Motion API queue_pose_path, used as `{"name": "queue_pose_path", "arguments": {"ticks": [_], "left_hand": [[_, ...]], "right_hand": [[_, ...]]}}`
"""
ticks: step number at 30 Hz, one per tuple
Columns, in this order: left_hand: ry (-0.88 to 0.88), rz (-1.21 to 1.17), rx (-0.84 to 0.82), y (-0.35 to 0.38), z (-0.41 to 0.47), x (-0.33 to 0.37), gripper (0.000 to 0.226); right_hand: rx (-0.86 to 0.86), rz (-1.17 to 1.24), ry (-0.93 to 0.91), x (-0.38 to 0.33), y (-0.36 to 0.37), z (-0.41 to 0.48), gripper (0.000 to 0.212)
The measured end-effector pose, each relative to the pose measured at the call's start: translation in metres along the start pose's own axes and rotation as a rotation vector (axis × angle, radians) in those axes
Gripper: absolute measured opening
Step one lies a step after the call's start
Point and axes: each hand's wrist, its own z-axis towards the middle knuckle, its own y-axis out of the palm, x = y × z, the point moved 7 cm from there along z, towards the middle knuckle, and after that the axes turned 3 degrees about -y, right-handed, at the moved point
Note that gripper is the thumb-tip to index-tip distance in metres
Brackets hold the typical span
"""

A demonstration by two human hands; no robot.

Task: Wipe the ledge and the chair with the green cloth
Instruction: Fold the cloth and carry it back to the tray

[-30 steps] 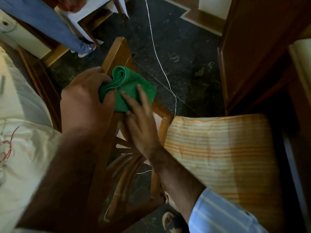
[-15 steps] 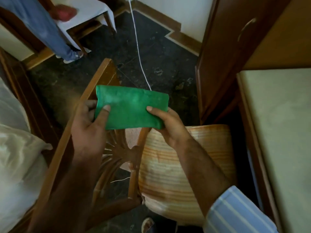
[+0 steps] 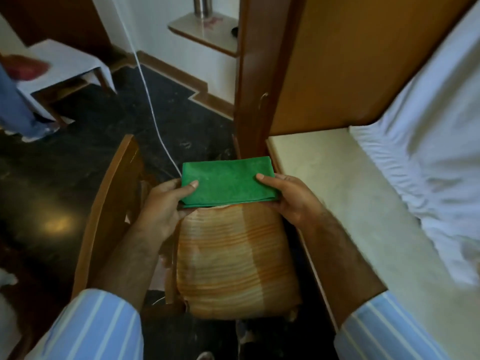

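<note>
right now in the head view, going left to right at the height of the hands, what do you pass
dark floor → wooden chair back → left hand → green cloth → right hand → cream ledge → white bed sheet

A dark, glossy stone floor (image 3: 78, 178) covered the left and centre of the view, with a bright reflection at its left. A white cable (image 3: 152, 110) ran down the wall and across the floor. A small table under a white cloth (image 3: 65, 61) stood at upper left, a red item on it, blurred. A wooden wardrobe door (image 3: 337, 61) rose at upper right. A bed with a rumpled white sheet (image 3: 428, 152) lay along the right edge. A small wall shelf (image 3: 205, 35) carried a metal cylinder.
</note>
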Motion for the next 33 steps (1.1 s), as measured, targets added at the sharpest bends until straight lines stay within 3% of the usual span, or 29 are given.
{"name": "queue_pose_path", "arguments": {"ticks": [5,19,26,33], "left_hand": [[-0.076,0.063,-0.132,0.042,-0.032,-0.012,0.016],[-0.137,0.288,-0.661,0.232,-0.163,-0.089,0.007],[-0.202,0.472,-0.979,0.332,-0.271,-0.168,0.012],[-0.23,0.576,-1.152,0.404,-0.39,-0.271,0.025]], "right_hand": [[0.153,0.008,-0.102,-0.003,-0.039,-0.084,0.01],[0.654,0.193,-0.269,0.026,-0.212,-0.324,0.019],[0.895,0.277,-0.332,0.071,-0.303,-0.482,0.019],[1.045,0.33,-0.311,0.149,-0.376,-0.631,0.014]]}}
